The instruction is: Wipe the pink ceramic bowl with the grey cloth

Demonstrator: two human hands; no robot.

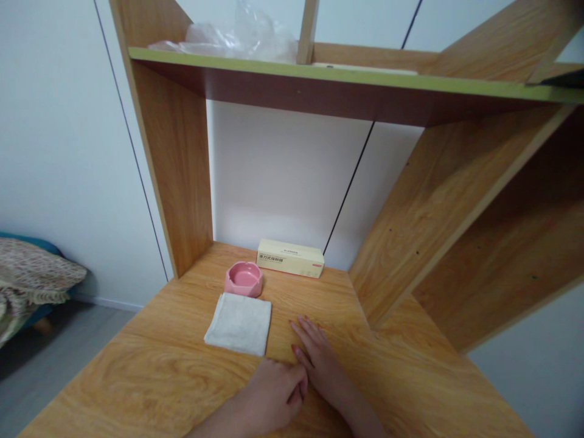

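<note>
Curled into a loose fist, my left hand (274, 392) is low in the middle of the head view, over the wooden desk (150, 371). Nothing shows between its fingers. Its thumb side is against or very near my right hand (317, 359), which lies flat on the desktop with its fingers stretched forward. A folded white cloth (239, 324) lies just ahead of my left hand. Touching or close behind the cloth stands a pink faceted ashtray (244, 280). Behind and to the right of it is a long cream-coloured box (290, 258) with printed lettering.
An upper shelf (283, 73) with a yellow-green edge spans the desk and carries a clear plastic bag (241, 36). Wooden side panels (176, 164) stand at left and right. A blue seat with a patterned throw (31, 277) is at far left.
</note>
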